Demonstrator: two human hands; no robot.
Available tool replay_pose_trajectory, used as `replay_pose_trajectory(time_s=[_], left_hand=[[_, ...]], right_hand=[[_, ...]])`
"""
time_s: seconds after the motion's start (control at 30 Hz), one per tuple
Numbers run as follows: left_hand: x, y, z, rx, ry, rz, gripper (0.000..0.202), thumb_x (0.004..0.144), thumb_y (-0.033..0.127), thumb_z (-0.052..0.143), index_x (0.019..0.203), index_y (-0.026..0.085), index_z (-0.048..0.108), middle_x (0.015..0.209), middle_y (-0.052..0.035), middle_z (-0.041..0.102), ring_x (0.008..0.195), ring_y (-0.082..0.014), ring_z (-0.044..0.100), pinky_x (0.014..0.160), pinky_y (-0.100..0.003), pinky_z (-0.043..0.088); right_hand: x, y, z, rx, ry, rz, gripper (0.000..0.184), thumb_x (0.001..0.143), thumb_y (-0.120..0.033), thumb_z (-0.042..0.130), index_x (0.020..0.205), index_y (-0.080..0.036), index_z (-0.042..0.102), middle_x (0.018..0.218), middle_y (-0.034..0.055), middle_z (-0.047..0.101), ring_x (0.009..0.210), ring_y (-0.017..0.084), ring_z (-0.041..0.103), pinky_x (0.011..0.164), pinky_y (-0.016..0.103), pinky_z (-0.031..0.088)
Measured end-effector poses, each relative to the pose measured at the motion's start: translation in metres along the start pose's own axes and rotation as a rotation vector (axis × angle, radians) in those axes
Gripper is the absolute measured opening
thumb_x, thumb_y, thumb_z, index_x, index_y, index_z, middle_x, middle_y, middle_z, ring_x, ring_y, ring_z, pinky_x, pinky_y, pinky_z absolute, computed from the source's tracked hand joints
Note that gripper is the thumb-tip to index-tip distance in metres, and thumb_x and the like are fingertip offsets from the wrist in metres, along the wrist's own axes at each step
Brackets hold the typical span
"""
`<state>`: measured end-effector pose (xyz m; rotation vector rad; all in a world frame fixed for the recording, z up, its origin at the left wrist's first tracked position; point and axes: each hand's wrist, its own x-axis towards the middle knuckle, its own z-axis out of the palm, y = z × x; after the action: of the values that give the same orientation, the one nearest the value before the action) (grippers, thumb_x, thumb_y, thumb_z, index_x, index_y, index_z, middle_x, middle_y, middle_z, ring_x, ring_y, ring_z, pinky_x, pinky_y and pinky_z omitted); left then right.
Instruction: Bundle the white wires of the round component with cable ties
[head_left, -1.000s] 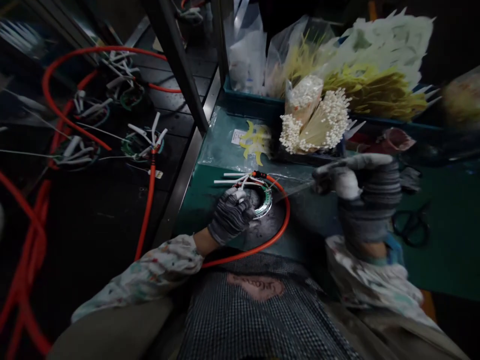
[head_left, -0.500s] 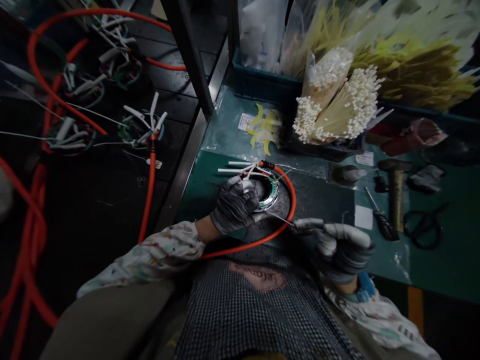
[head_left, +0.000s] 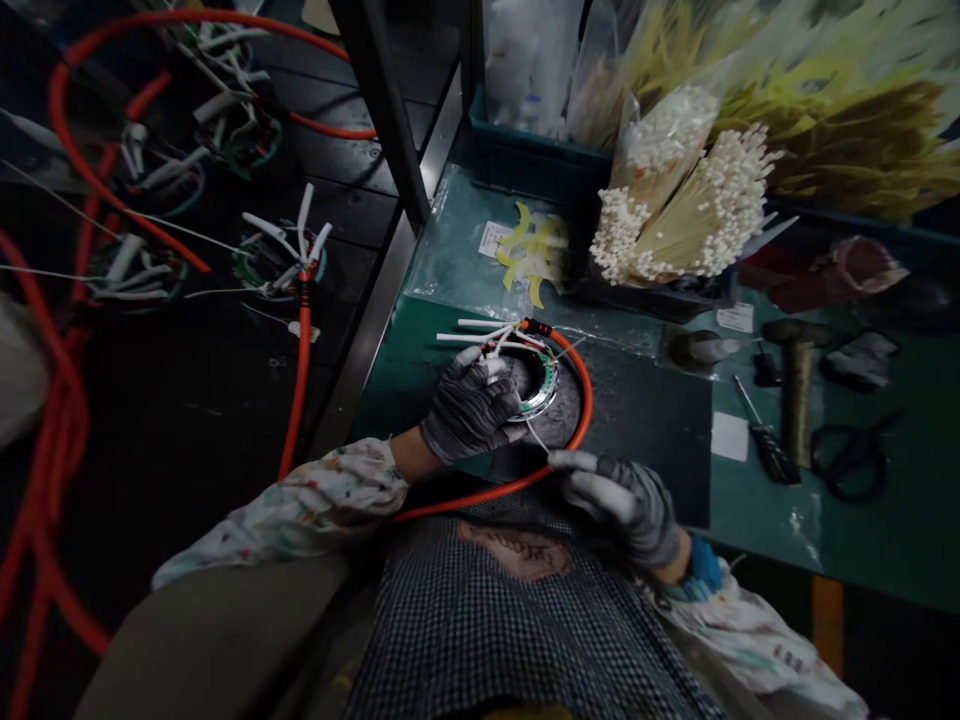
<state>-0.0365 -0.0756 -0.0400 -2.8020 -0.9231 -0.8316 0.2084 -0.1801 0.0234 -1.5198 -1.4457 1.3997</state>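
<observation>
My left hand [head_left: 471, 406], in a grey glove, presses down on a small coil of wires [head_left: 541, 385] on the green bench, fingers closed over its left side. White sleeves [head_left: 469, 331] stick out from the coil, and an orange cable [head_left: 577, 420] loops round it. My right hand [head_left: 622, 497], also gloved, is at the bench's near edge and pinches the end of a thin white tie [head_left: 535, 437] that runs up to the coil.
A bundle of white-headed ties [head_left: 694, 225] and yellow ties lie in a blue tray behind. A hammer [head_left: 796, 375], screwdriver [head_left: 759, 432] and scissors [head_left: 851, 452] lie to the right. Finished coils [head_left: 279, 262] with orange cables cover the dark surface on the left.
My right hand came down from a raised position at the right to the bench's near edge, drawing the thin tie toward me. My left hand stayed on the coil.
</observation>
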Motion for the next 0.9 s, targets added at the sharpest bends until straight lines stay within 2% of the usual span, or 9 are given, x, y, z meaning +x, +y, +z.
replay_pose_trajectory(time_s=[0.1, 0.17, 0.27, 0.33, 0.43, 0.5, 0.6, 0.73, 0.9], left_hand=[[0.003, 0.000, 0.000, -0.094, -0.008, -0.002, 0.031, 0.103, 0.053, 0.066, 0.116, 0.026, 0.074, 0.122, -0.0024, 0.080, 0.130, -0.0272, 0.066, 0.131, -0.056, 0.039], [0.005, -0.001, -0.001, -0.148, 0.015, -0.004, 0.031, 0.105, 0.050, 0.063, 0.118, 0.025, 0.074, 0.123, -0.0013, 0.081, 0.128, -0.0254, 0.068, 0.132, -0.055, 0.039], [0.008, -0.002, -0.002, -0.167, 0.028, -0.012, 0.027, 0.105, 0.050, 0.065, 0.112, 0.027, 0.077, 0.120, -0.0002, 0.082, 0.125, -0.0248, 0.069, 0.133, -0.056, 0.038], [0.007, -0.004, -0.001, -0.176, -0.002, -0.020, 0.025, 0.102, 0.051, 0.069, 0.109, 0.028, 0.078, 0.117, -0.0008, 0.081, 0.126, -0.0260, 0.070, 0.133, -0.058, 0.036], [0.006, -0.006, 0.002, -0.203, -0.049, -0.027, 0.028, 0.100, 0.051, 0.070, 0.115, 0.029, 0.078, 0.120, -0.0019, 0.080, 0.129, -0.0275, 0.068, 0.136, -0.060, 0.032], [0.006, -0.007, 0.005, -0.212, -0.058, -0.019, 0.030, 0.101, 0.051, 0.069, 0.120, 0.029, 0.078, 0.124, -0.0021, 0.079, 0.132, -0.0277, 0.067, 0.137, -0.060, 0.029], [0.006, -0.008, 0.006, -0.214, -0.075, -0.014, 0.032, 0.101, 0.050, 0.071, 0.125, 0.029, 0.076, 0.130, -0.0034, 0.078, 0.132, -0.0273, 0.067, 0.138, -0.060, 0.028], [0.007, -0.008, 0.004, -0.197, -0.096, -0.044, 0.033, 0.104, 0.053, 0.067, 0.123, 0.029, 0.077, 0.129, -0.0034, 0.078, 0.128, -0.0253, 0.068, 0.138, -0.058, 0.030], [0.011, -0.007, 0.000, -0.215, -0.138, -0.022, 0.035, 0.107, 0.052, 0.063, 0.134, 0.032, 0.072, 0.130, 0.0019, 0.080, 0.129, -0.0239, 0.069, 0.140, -0.058, 0.027]], right_hand=[[0.029, 0.011, 0.008, -0.279, 0.259, -0.200, 0.022, 0.088, -0.048, 0.081, 0.100, -0.030, 0.087, 0.086, 0.0043, 0.085, 0.069, 0.023, 0.075, 0.064, 0.034, 0.062], [0.050, 0.015, 0.010, -0.407, 0.353, -0.305, 0.031, 0.091, -0.051, 0.079, 0.111, -0.028, 0.086, 0.092, 0.0069, 0.086, 0.076, 0.026, 0.078, 0.069, 0.036, 0.063], [0.078, 0.009, 0.011, -0.501, 0.282, -0.360, 0.039, 0.097, -0.048, 0.074, 0.130, -0.028, 0.082, 0.097, 0.0078, 0.087, 0.081, 0.026, 0.080, 0.074, 0.037, 0.064], [0.091, 0.001, 0.012, -0.477, 0.191, -0.376, 0.031, 0.098, -0.046, 0.073, 0.122, -0.029, 0.085, 0.095, 0.0068, 0.087, 0.082, 0.026, 0.079, 0.078, 0.037, 0.064], [0.101, -0.010, 0.008, -0.202, 0.117, -0.348, 0.028, 0.101, -0.048, 0.069, 0.106, -0.026, 0.086, 0.094, 0.0054, 0.086, 0.083, 0.024, 0.079, 0.080, 0.038, 0.065], [0.103, -0.015, 0.002, -0.011, 0.041, -0.289, 0.031, 0.103, -0.051, 0.067, 0.106, -0.026, 0.086, 0.098, 0.0044, 0.086, 0.086, 0.024, 0.080, 0.082, 0.040, 0.067], [0.100, -0.018, -0.009, 0.059, -0.085, -0.233, 0.026, 0.098, -0.048, 0.076, 0.106, -0.026, 0.086, 0.099, 0.0037, 0.086, 0.088, 0.024, 0.080, 0.083, 0.041, 0.067], [0.096, -0.017, -0.013, 0.033, -0.062, -0.236, 0.015, 0.092, -0.037, 0.082, 0.100, -0.025, 0.086, 0.095, 0.0030, 0.086, 0.084, 0.023, 0.078, 0.081, 0.040, 0.066], [0.094, -0.007, -0.006, 0.012, -0.030, -0.254, 0.015, 0.093, -0.037, 0.081, 0.101, -0.025, 0.086, 0.089, 0.0029, 0.085, 0.078, 0.023, 0.077, 0.074, 0.038, 0.066]])
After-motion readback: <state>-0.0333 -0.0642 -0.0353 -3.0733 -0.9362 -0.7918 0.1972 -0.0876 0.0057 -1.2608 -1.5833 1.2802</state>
